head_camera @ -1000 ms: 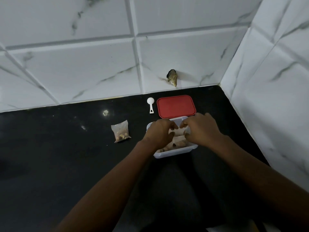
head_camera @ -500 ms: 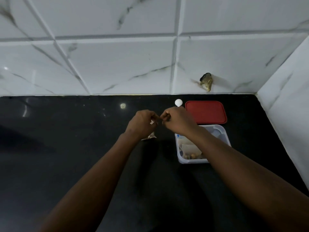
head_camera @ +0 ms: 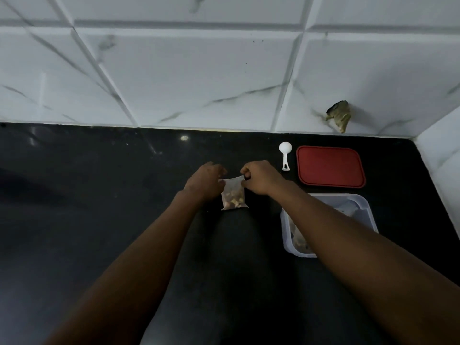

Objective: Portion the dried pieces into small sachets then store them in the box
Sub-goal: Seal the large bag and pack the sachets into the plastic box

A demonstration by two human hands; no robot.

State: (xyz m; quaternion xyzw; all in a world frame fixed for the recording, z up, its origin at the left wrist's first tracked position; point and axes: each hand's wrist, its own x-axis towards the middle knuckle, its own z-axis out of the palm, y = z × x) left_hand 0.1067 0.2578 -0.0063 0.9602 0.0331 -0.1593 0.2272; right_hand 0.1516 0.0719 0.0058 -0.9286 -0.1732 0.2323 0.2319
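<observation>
A small clear sachet (head_camera: 233, 197) with brown and pale dried pieces in its lower half stands on the black counter. My left hand (head_camera: 205, 181) pinches its top left corner and my right hand (head_camera: 261, 177) pinches its top right corner. To the right sits the clear plastic box (head_camera: 363, 207), with more sachets and dried pieces inside; my right forearm hides much of it. Its red lid (head_camera: 330, 166) lies flat behind it.
A white measuring scoop (head_camera: 285, 155) lies left of the lid. White marble tile walls close the back and the right side, with a broken spot (head_camera: 339, 118) in the back wall. The black counter (head_camera: 87, 207) stretches away to the left.
Both hands left the box and moved left to the sachet on the counter. They now hold its top edge at both corners.
</observation>
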